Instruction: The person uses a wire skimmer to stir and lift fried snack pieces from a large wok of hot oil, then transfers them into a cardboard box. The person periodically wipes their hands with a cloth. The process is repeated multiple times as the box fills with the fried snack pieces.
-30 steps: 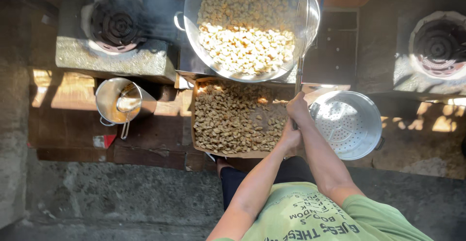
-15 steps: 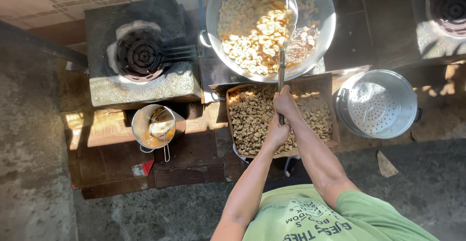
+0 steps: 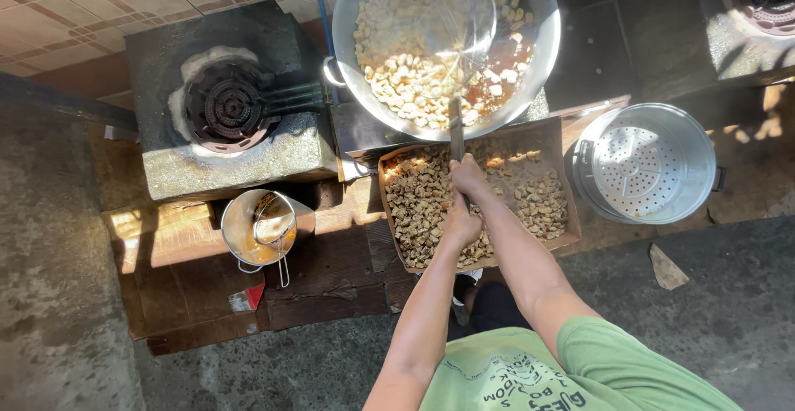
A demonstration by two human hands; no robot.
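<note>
Both hands, left and right, are gripping a skimmer closed-fisted over the wok; below it a tray, beside it a burner and colander.

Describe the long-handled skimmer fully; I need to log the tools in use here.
The skimmer is a metal tool with a long, flat, dark handle and a wide, round, shallow mesh head. The head lies tilted in the large metal wok, among pale frying pieces and oil. The handle runs straight back over the wok's near rim to the person. Both hands grip its end, the right hand ahead of the left hand.
</note>
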